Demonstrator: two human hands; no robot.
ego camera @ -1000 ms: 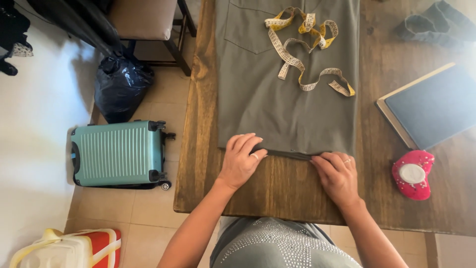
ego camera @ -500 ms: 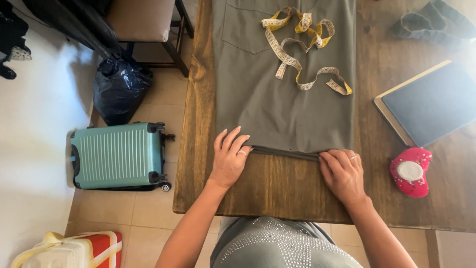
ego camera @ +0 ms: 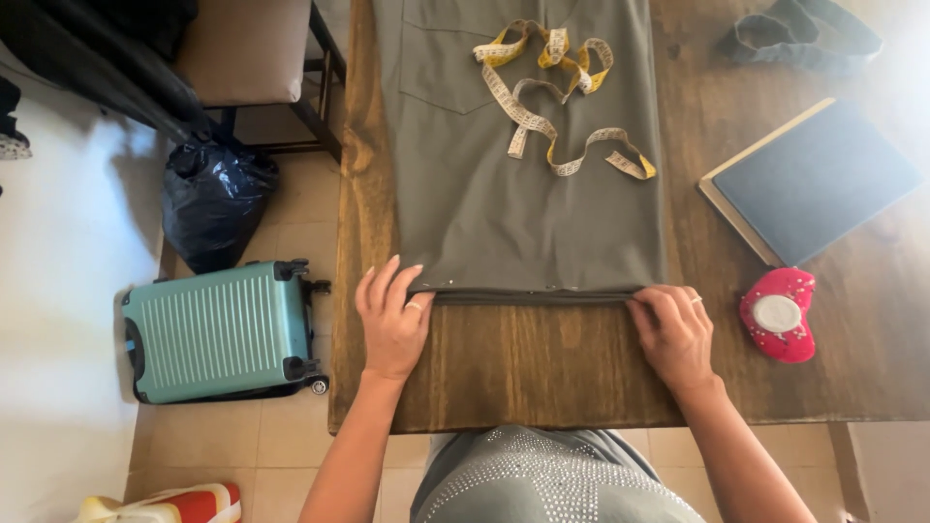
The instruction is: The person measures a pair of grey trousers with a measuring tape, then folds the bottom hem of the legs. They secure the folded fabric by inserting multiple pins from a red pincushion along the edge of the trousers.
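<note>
A wooden table (ego camera: 504, 373) bears olive fabric (ego camera: 523, 194), a dark board (ego camera: 819, 179) and a red pincushion (ego camera: 780, 315).
</note>
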